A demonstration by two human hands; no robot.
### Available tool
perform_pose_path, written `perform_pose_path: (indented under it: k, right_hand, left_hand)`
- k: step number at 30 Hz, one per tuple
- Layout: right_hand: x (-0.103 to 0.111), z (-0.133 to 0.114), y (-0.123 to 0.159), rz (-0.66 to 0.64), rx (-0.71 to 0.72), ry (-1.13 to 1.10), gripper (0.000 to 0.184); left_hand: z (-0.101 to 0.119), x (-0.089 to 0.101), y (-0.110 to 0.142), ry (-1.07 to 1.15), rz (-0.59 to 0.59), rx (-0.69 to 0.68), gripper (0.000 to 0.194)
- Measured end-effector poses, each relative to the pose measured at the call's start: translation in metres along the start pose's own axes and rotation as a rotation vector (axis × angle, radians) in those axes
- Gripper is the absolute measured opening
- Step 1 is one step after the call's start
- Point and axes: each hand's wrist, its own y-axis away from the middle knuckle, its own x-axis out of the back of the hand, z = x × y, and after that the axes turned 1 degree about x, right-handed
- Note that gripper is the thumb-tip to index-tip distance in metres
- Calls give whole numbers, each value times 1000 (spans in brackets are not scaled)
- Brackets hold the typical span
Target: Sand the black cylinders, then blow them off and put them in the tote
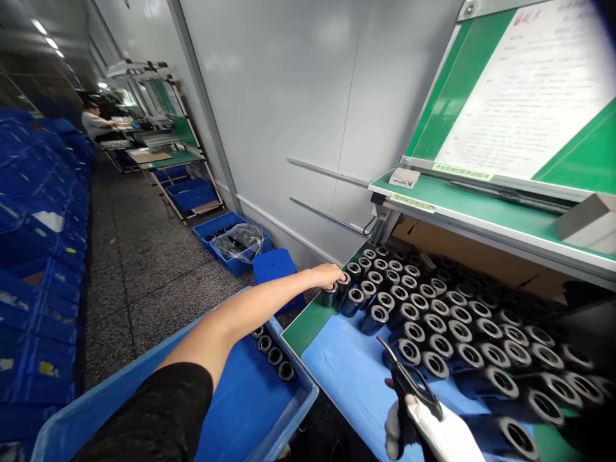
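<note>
My bare left hand (pixel 327 276) is at the table's far left corner, its fingers closed on the top of a dark metal sleeve (pixel 343 289). Another dark sleeve (pixel 329 296) stands right under the hand; whether it is gripped too I cannot tell. In my right hand (pixel 423 417), which wears a white and grey glove, is a black air blow gun (pixel 407 382) with a thin bent nozzle pointing up and left. Many upright black sleeves with silver ring tops (pixel 439 324) stand close together beyond the nozzle.
A blue mat (pixel 332 353) covers part of the green table. Below my left arm sits a large blue bin (pixel 231 410) with several sleeves (pixel 274 356). A shelf (pixel 505 208) overhangs the table. Stacked blue crates (pixel 38 269) line the left; a person (pixel 94 122) sits far back.
</note>
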Motion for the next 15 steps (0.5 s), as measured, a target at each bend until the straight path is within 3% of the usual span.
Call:
perform_pose_path:
  k: [3, 8, 11, 15]
  right_hand:
    - [-13, -23, -22, -63, -25, -38, 59]
    - [-65, -80, -84, -5, 56, -129, 34]
    - [-89, -114, -118, -19, 141, 51, 36]
    - [-104, -143, -143, 5, 122, 344, 45]
  left_hand:
    - [-4, 19, 32, -66, 139, 68, 28]
    - [-11, 57, 78, -249, 366, 217, 34]
    - [-18, 75, 93, -339, 490, 304, 38]
    - [-32, 97, 111, -433, 628, 412, 45]
